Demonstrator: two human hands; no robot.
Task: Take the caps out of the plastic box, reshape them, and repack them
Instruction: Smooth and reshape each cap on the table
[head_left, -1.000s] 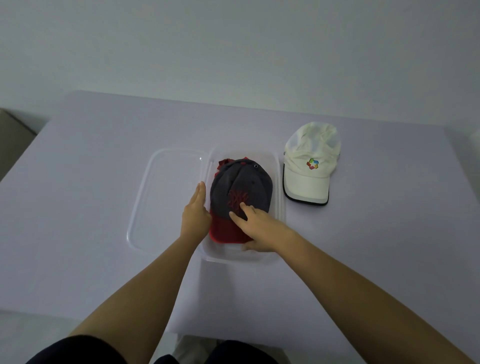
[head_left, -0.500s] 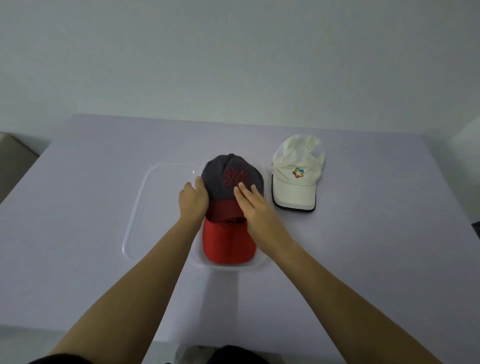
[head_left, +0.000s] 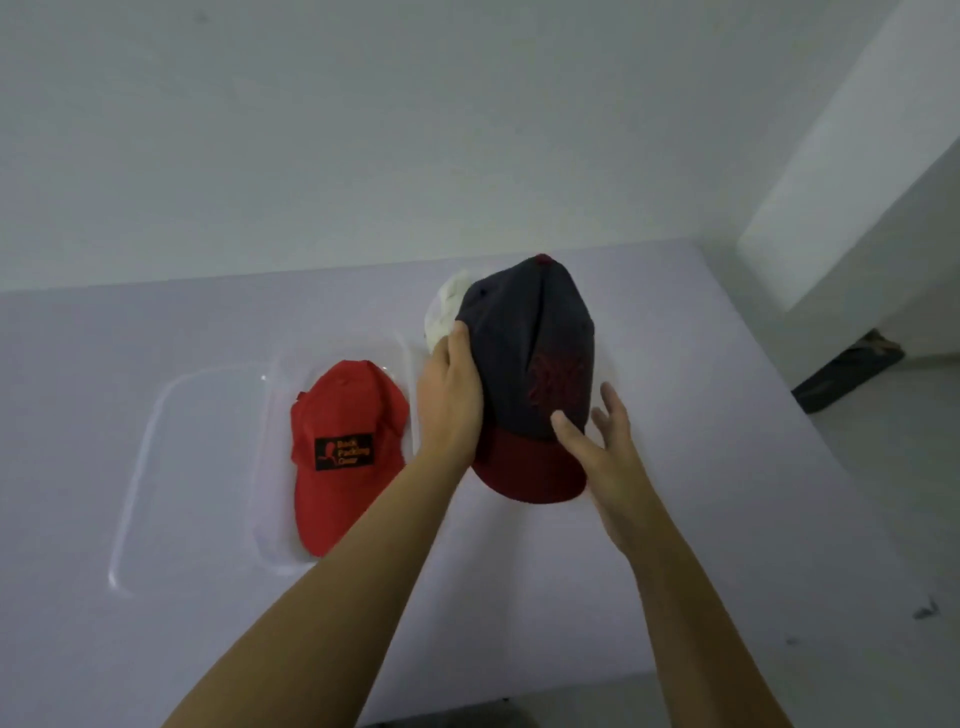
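Note:
A dark navy cap (head_left: 524, 358) with a dark red brim and red embroidery is held up above the table, to the right of the clear plastic box (head_left: 270, 540). My left hand (head_left: 449, 400) grips its left side. My right hand (head_left: 602, 447) holds the brim's right edge with thumb on top and fingers spread. A red cap (head_left: 343, 447) with a black patch lies in the box, brim toward me. A white cap (head_left: 441, 312) shows only partly behind the navy cap.
The box's clear lid (head_left: 171, 467) lies flat on the lilac table (head_left: 156, 332), left of the box. A white wall stands behind the table. At the right, past the table edge, is floor with a dark object (head_left: 847, 376).
Both hands have lifted the navy cap out of the box and carried it right, over the white cap. The red cap beneath is uncovered. The camera view swung right.

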